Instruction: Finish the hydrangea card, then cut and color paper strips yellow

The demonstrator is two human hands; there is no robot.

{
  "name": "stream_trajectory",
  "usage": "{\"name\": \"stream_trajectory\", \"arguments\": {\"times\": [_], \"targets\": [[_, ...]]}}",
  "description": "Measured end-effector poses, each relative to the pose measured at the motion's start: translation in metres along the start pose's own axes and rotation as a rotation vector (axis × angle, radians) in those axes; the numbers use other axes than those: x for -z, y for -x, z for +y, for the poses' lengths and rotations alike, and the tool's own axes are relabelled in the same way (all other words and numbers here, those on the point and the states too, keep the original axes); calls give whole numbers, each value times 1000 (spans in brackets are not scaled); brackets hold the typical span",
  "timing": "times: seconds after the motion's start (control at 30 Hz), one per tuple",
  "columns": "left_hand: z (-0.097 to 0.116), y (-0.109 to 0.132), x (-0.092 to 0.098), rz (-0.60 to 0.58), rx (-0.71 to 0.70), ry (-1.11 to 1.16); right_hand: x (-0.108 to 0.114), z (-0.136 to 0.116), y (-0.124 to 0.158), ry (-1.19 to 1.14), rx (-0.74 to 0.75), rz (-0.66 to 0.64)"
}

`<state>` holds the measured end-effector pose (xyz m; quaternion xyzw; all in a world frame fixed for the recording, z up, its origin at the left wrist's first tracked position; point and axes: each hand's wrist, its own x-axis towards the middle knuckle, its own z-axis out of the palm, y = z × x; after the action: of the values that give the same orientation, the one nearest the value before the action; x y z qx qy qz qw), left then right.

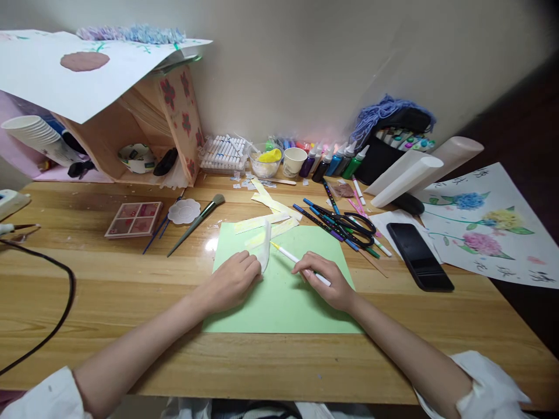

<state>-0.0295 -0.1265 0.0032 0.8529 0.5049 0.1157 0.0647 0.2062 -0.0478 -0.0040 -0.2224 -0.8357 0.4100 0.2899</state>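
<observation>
A light green sheet (283, 308) lies on the wooden table, under both hands. My left hand (238, 279) is closed on the lower end of a white strip (266, 247), which stands up curved from the sheet. Between the fingers of my right hand (323, 279) is a white marker (288, 255); its yellow tip points left, close beside the strip. Several pale strips with yellow colouring (259, 222) lie crossed over the sheet's top edge and the table behind it.
Scissors (360, 230) and several pens lie right of the sheet, with a black phone (420, 256) beyond. A brush (196, 224), a white palette (184, 211) and a pink case (134, 219) are at left. Paint bottles (336, 160) and a paper cup (294, 162) line the wall.
</observation>
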Motion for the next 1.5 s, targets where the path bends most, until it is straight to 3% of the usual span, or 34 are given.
{"name": "stream_trajectory", "arguments": {"times": [0.13, 0.23, 0.37, 0.53, 0.63, 0.73, 0.93, 1.13, 1.23, 1.4, 1.5], "targets": [[-5, 3, 8, -75, -96, 122, 0, 1, 1, -16, -44, 12], [-14, 4, 17, -60, -95, 128, 0, 3, 3, -27, -77, 68], [-31, 4, 26, 87, 62, 35, -1, 4, 2, -43, -174, 166], [-40, 3, 33, 269, 207, -16, -6, 4, -17, 145, -129, 22], [-34, 3, 35, 399, 204, -46, -16, 6, -36, 209, -72, -46], [-26, 4, 36, 473, 113, -81, -23, 7, -50, 169, -72, -27], [-11, 6, 29, 461, -147, -115, -19, -3, -40, 32, -182, 170], [-2, 9, 25, 432, -289, -132, -24, -19, -39, 275, 110, 2], [-3, 8, 24, 413, -293, -127, -25, -15, -40, 349, 145, 1], [-8, 6, 18, 364, -227, -157, -11, -5, -30, 356, 130, 195], [-9, 5, 11, 292, -222, -168, -2, -3, -19, 367, 129, 159]]}}
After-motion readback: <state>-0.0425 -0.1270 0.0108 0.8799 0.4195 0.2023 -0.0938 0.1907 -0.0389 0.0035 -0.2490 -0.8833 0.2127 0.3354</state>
